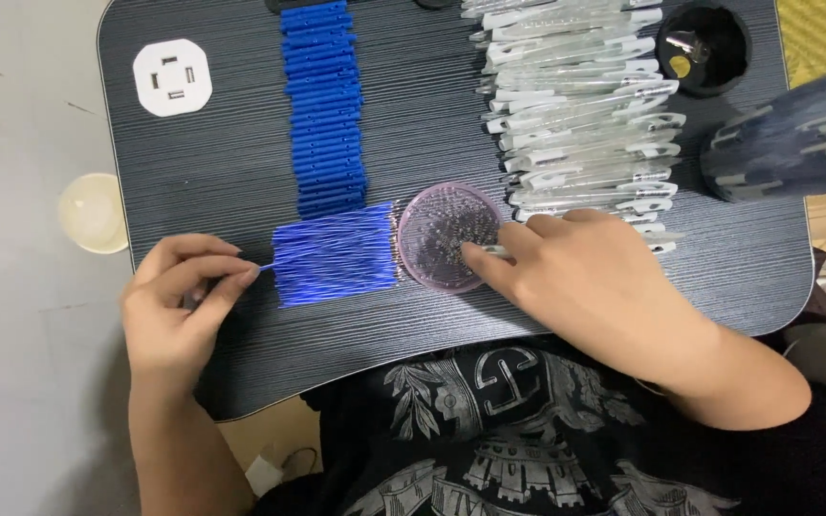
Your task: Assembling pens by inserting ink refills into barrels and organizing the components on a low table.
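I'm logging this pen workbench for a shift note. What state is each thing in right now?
Left hand: pinching one thin blue refill from the fanned blue refills.
Right hand: fingertips on a small pale part at the pink dish's rim.
Pink dish: open, holding tiny tips.
Blue pen parts: lined in a column.
Clear pen barrels: stacked in a row.
Black cup: open, nearly empty.

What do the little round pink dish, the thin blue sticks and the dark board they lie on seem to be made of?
The round pink dish looks like translucent plastic: the dark board shows through it, and small shiny bits lie inside. The thin blue sticks look like plastic refill tubes, uniform in colour with a slight sheen. The dark board looks like laminate with a fine striped, matte grain; whether wood lies beneath cannot be told.
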